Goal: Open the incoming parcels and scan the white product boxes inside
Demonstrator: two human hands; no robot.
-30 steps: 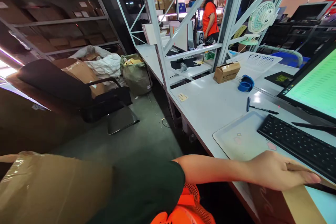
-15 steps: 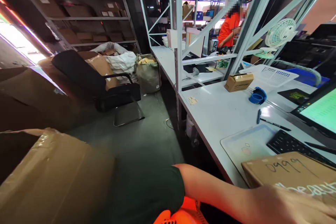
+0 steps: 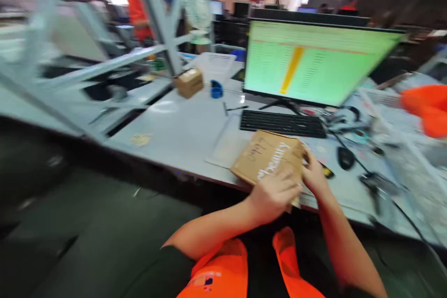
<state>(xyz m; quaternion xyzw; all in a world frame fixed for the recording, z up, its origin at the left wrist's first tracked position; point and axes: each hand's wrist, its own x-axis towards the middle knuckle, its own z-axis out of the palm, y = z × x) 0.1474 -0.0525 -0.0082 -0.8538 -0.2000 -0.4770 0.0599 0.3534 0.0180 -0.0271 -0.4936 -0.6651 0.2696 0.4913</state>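
A brown cardboard box (image 3: 263,149) lies tilted at the desk's front edge, with handwritten digits and white "beauty" lettering on its top. My left hand (image 3: 274,193) rests against the near side of the box, its fingers bent over toward the right end. At that right end my right hand (image 3: 313,172) grips the box around its corner, the thumb near a dark gap at the edge. The right fingertips are partly hidden. Just behind the box sits a black keyboard (image 3: 282,123).
A monitor (image 3: 314,63) with a green-tinted table stands behind the keyboard. A black mouse (image 3: 345,157) and a scanner-like device (image 3: 380,181) lie to the right. A small carton (image 3: 189,83), a blue tape roll (image 3: 216,89) and a pen stand left. Metal shelf braces (image 3: 153,14) cross the left side.
The view has swung right, from the aisle and chair to the desk and monitor. Both hands are now in view at the box; earlier only one arm reached across it.
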